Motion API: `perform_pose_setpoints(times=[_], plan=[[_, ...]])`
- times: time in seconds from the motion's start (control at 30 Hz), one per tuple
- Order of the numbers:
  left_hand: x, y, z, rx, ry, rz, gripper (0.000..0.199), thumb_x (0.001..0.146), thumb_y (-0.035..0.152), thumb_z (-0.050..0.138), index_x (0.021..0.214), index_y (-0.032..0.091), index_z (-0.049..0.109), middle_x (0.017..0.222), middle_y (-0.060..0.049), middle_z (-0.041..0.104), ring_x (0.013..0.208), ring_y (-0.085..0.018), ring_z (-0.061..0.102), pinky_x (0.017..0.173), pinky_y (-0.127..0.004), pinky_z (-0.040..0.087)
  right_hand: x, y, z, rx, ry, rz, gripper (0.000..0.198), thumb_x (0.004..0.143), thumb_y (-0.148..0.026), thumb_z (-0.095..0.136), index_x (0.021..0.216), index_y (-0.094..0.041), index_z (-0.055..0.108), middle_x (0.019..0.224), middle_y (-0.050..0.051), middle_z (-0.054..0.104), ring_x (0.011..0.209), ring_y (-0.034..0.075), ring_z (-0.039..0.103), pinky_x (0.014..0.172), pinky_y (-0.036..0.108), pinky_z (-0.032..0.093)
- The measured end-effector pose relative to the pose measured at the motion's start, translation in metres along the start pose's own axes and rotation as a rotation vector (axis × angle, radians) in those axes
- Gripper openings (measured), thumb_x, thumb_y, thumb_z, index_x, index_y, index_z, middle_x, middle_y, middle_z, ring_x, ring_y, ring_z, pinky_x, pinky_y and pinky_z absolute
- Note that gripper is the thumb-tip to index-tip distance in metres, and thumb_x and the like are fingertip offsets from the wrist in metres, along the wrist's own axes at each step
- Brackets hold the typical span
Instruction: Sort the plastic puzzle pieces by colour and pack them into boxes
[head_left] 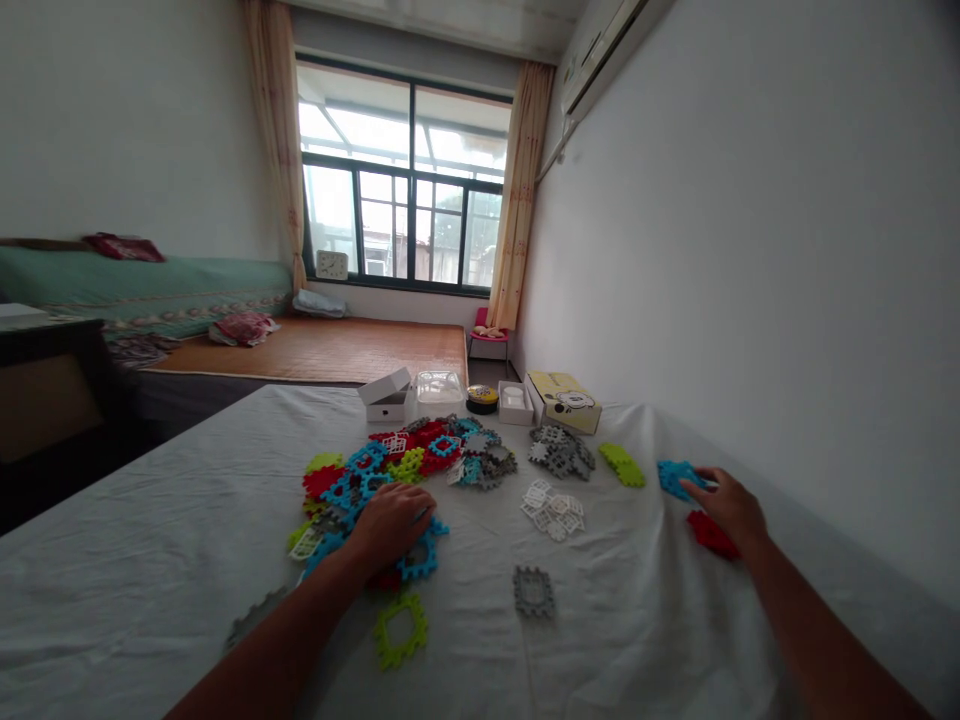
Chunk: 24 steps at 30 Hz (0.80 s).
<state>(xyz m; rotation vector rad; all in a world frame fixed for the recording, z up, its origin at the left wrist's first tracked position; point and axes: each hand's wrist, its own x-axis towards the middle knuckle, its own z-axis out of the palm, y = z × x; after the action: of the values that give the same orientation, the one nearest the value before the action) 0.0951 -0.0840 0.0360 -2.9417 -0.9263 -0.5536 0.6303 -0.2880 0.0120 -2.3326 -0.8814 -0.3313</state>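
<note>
A mixed pile of toothed plastic building pieces, red, blue, lime, grey and white, covers the middle left of the table. Over its near right side rests my left hand, fingers curled down; what they hold, if anything, is hidden. A blue square piece lies just under and in front of it. At the far right, my right hand pinches the edge of a blue piece at a small blue stack. Red pieces lie below that hand, partly covered by the wrist.
Sorted groups lie apart: grey pieces, white pieces and lime pieces. A single grey piece and a lime frame are nearer me. Boxes, including a yellow one, line the far edge; a wall borders the right.
</note>
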Motion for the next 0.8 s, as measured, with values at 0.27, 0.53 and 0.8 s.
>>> perform_pose_setpoints(times=[0.27, 0.53, 0.8], plan=[[0.0, 0.0, -0.003, -0.01, -0.007, -0.049, 0.023, 0.09, 0.027, 0.044, 0.089, 0.026, 0.067, 0.095, -0.001, 0.07, 0.094, -0.018, 0.061, 0.086, -0.031, 0.038, 0.04, 0.058, 0.011, -0.09, -0.086, 0.081, 0.026, 0.065, -0.045, 0.055, 0.064, -0.022, 0.067, 0.076, 0.014, 0.071, 0.078, 0.034, 0.067, 0.066, 0.042, 0.049], [0.002, -0.006, -0.001, -0.01, 0.088, -0.119, 0.023, 0.09, 0.029, 0.044, 0.089, 0.027, 0.067, 0.095, -0.001, 0.071, 0.093, -0.019, 0.062, 0.087, -0.033, 0.04, -0.012, -0.083, 0.011, 0.079, 0.003, -0.352, 0.04, 0.081, -0.038, 0.039, 0.101, -0.016, 0.066, 0.105, 0.015, 0.068, 0.101, 0.029, 0.061, 0.094, 0.045, 0.043], [0.003, -0.004, -0.011, -0.07, 0.232, -0.225, 0.037, 0.096, 0.038, 0.034, 0.083, 0.022, 0.066, 0.087, -0.004, 0.069, 0.089, -0.018, 0.061, 0.086, -0.03, 0.042, -0.184, -0.274, 0.015, 0.503, -0.728, -0.968, 0.045, 0.079, -0.038, 0.062, 0.124, -0.031, 0.056, 0.123, 0.002, 0.062, 0.114, 0.025, 0.054, 0.099, 0.038, 0.043]])
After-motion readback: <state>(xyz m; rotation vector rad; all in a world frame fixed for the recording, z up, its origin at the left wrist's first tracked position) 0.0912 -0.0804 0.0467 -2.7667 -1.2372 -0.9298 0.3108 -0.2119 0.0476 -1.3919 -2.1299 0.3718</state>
